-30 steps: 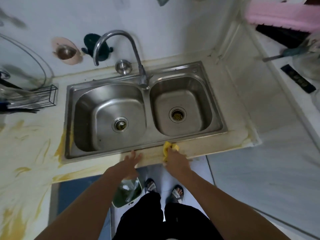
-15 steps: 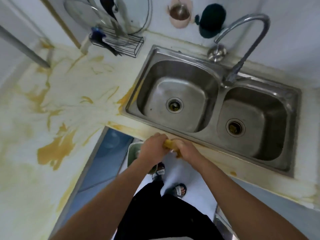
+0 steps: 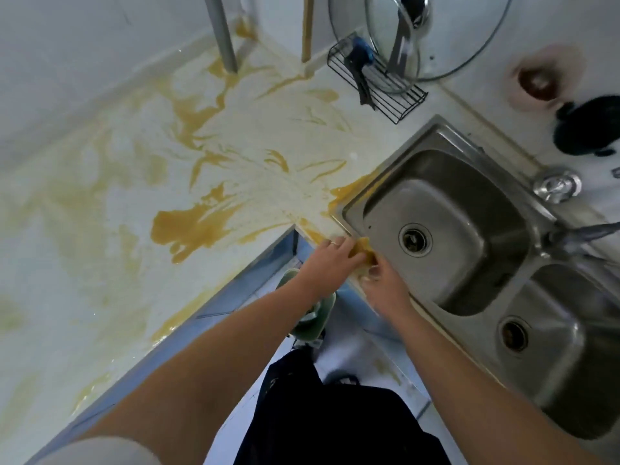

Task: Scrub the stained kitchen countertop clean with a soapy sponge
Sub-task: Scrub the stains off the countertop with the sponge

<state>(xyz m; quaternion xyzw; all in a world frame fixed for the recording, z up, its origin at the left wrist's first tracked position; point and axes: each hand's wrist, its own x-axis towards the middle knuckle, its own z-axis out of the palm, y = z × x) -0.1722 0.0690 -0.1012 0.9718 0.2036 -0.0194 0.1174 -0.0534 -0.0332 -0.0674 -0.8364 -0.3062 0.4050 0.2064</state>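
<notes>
Two grips meet at sponge [image 3: 365, 250] on sink [image 3: 350, 204] front rim: left grip [image 3: 330, 258] clamps it, right grip [image 3: 385, 285] I cannot tell. Press flat, overlap strokes.

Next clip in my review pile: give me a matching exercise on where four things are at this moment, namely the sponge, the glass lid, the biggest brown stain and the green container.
Things
1. sponge
2. glass lid
3. biggest brown stain
4. green container

Places
A. on the floor, below the countertop edge
B. at the front edge of the sink, between the left hand and the right hand
C. propped in the wire rack by the wall
D. on the countertop, left of the sink

Pairs: 1-B, 2-C, 3-D, 4-A
</notes>
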